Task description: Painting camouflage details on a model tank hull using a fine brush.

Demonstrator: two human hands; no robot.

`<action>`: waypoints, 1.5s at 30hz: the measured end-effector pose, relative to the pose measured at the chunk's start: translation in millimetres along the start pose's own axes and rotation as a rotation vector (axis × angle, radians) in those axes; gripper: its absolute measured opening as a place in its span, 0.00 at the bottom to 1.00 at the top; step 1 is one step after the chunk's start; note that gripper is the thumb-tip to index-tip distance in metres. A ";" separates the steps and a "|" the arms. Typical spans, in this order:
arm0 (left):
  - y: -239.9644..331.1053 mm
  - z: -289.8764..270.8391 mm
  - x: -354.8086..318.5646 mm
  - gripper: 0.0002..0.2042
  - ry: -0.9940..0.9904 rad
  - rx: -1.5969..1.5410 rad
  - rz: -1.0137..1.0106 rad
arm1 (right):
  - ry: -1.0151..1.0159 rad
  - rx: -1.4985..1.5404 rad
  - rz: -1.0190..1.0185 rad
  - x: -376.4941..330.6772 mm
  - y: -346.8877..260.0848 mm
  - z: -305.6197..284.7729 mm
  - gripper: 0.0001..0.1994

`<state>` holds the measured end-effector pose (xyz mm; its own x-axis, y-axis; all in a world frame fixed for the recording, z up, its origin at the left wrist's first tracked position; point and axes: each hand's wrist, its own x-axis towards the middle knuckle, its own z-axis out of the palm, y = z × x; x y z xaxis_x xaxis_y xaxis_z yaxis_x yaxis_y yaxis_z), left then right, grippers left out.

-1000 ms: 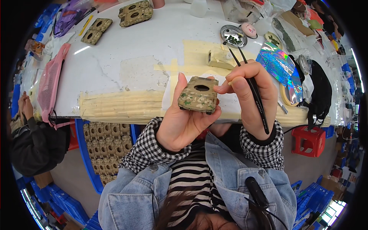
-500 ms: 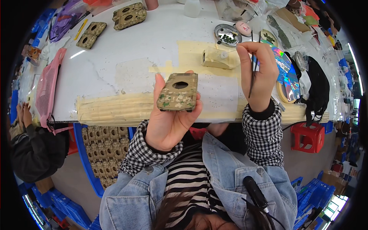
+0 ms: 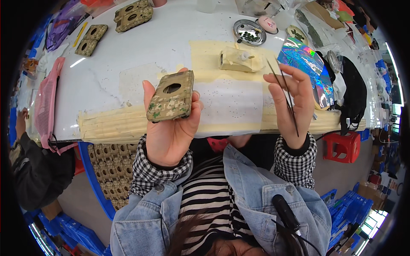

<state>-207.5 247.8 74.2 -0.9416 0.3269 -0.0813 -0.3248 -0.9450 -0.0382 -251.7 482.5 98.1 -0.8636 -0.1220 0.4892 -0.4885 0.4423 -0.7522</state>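
My left hand [image 3: 173, 138] grips a camouflage-patterned model vehicle hull [image 3: 171, 96] from below, thumb on its left side and fingers round its right. A round dark hole shows in the hull's top. In my right hand [image 3: 299, 98] lie black tweezers [image 3: 285, 87], tips pointing up and away and the back end by my wrist. My right thumb and index finger are apart. Beyond the hands, a tape-covered holder [image 3: 237, 64] stands on the table, a small whitish nozzle [image 3: 245, 56] sticking out of it. A round metal dish [image 3: 250, 32] holds several small dark green pieces.
Other camouflage hulls [image 3: 132, 16] lie at the far left, near a yellow pen [image 3: 80, 34]. A pink mesh bag [image 3: 49, 106] hangs over the left edge. Holographic sheeting [image 3: 301, 59] and a black bag [image 3: 353, 91] lie right. A blue crate [image 3: 86, 168] of hulls stands below the table.
My left hand has shifted left with the hull, which is tilted more. My right hand has drawn back from the holder, its thumb and index finger parting; the tweezers have turned in it.
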 end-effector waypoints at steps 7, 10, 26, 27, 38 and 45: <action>-0.4 0.1 3.8 0.33 0.009 -0.006 -0.009 | -0.128 0.286 0.247 -17.4 12.0 4.5 0.08; -0.4 -0.5 4.4 0.33 0.010 -0.003 -0.010 | -0.093 0.440 0.355 -18.4 10.5 14.0 0.08; -1.0 -5.2 5.8 0.33 0.003 0.032 -0.034 | -0.193 0.337 0.364 -19.5 12.5 19.4 0.11; -0.4 -5.4 5.4 0.34 -0.003 0.039 -0.038 | -0.198 0.332 0.362 -19.3 12.3 19.3 0.11; -3.0 -5.5 5.5 0.33 0.020 0.016 -0.027 | -0.208 0.335 0.356 -18.9 12.0 19.9 0.11; -2.7 -5.7 4.4 0.33 0.025 0.020 -0.033 | -0.197 0.355 0.360 -19.0 11.2 19.2 0.11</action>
<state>-210.2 251.9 68.3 -0.9277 0.3582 -0.1055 -0.3580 -0.9335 -0.0215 -243.1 472.7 71.9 -0.9745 -0.1974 0.1062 -0.1396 0.1639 -0.9766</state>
